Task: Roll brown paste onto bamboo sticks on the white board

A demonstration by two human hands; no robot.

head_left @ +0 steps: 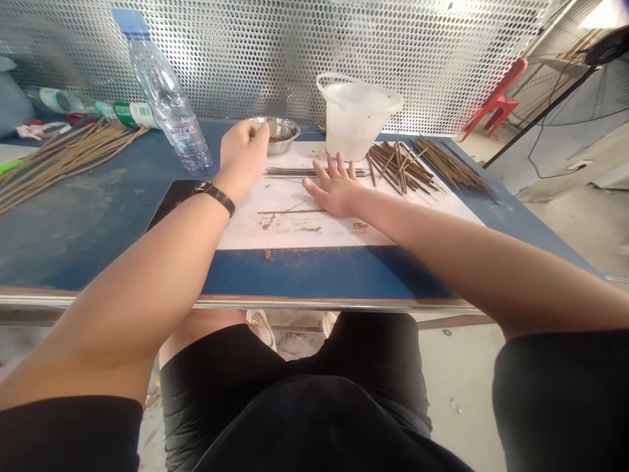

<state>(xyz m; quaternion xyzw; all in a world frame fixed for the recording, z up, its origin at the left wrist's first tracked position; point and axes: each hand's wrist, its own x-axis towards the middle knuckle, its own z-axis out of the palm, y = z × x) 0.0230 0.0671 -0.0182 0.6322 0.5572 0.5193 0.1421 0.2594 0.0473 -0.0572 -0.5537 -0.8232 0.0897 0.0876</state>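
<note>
My left hand (244, 152) is up at the near left side of a small metal bowl (282, 145) with dark stuff in it. Its fingers are curled together, and what they hold, if anything, cannot be made out. Palm down, my right hand (337, 187) lies with fingers spread on a white sheet, over the right end of a thin brown stick (289, 212). Just beyond it a row of thin dark sticks (289, 172) runs sideways. Brown crumbs (310, 229) are scattered on the white sheet (236, 229).
A white plastic bucket (358, 118) stands behind my right hand. Short brown sticks (400, 167) lie in a heap right of it, beside another bundle (455, 164). A tall water bottle (170, 98) and long brown sticks (63, 160) are on the left. Perforated metal (236, 52) backs the blue table.
</note>
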